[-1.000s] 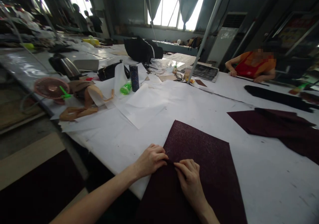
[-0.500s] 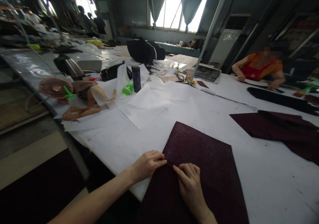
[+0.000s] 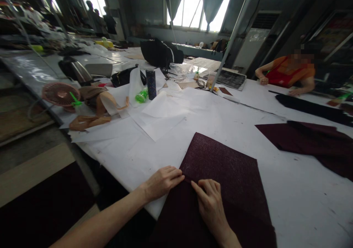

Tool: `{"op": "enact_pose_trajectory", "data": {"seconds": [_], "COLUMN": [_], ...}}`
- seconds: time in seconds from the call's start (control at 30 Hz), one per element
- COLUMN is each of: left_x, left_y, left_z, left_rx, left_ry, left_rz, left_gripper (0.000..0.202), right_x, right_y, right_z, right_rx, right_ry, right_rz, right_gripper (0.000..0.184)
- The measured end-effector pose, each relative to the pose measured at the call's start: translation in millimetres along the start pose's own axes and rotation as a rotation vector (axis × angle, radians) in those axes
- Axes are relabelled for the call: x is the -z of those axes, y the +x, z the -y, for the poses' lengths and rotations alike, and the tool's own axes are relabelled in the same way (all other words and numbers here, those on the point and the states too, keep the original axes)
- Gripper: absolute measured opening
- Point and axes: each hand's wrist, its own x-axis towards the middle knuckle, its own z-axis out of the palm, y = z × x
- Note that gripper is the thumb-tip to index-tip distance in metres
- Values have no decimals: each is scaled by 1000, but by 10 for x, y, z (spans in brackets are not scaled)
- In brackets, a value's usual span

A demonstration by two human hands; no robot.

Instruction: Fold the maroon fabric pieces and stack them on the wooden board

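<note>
**Close work at a small fold (image 3: 188, 180)**

From where I stand, the maroon cloth (image 3: 228, 167) lies on the white-covered table (image 3: 300, 192), directly under both hands, its longer direction running away from the person and its near end dropping out of sight below. The fold sits at the left side, crossing that length, with the fingertips of one hand at each end of it.

The left hand (image 3: 161, 181) is nearer the cloth's left edge, its fingers drawn together and apparently pinching the fold there. The right hand (image 3: 212, 204) comes in over the cloth itself, fingers curled, leading tip touching the fold's other end; whether it pinches or only presses, I can't tell. Only a short stretch of fold shows between them.

Off to the right lies a second maroon piece (image 3: 306, 145), well apart from either hand.

As for writing, I can read none: a pale mark on a co-worker's red apron (image 3: 280, 75) is too small, and a poster (image 3: 336, 38) behind is too dark.
</note>
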Motion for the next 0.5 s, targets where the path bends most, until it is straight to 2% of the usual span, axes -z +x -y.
{"op": "enact_pose_trajectory", "data": {"seconds": [0.5], "left_x": [40], "left_y": [-11], "left_z": [-13], "left_rx": [-58], "left_ry": [88], "left_rz": [24], "left_gripper": [25], "right_x": [-20], "right_y": [-17], "right_z": [1], "right_rx": [26], "right_ry": [-48], "right_rz": [18], "right_gripper": [32]}}
